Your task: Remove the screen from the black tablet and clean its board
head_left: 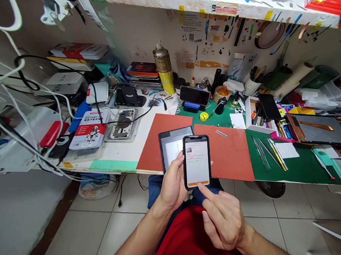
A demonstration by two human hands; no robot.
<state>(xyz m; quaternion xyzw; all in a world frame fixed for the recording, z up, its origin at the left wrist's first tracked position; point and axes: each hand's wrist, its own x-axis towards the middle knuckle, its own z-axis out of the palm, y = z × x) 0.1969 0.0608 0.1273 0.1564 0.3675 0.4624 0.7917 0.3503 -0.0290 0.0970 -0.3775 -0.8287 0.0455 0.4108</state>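
Over on the right, the white box (258, 128) has slim tools (254, 117) standing inside and a dark slab (269, 106) lying across it. Behind, a white cup (250, 88) bristles with dark handles, and on the left a clear tray (138, 130) carries an opened device (123, 123). Now the phone (197, 162), held up over the front edge of the worktop (127, 149): it covers part of a framed panel (164, 152), and its small print defeats me. Dark rim, pale lit screen, small picture up top, orange bar below. The left hand (173, 182) grips it, thumb along the side, fingers mostly hidden behind. The right hand (223, 218) has its index finger stretched to that bar, others curled; contact, I can't tell.
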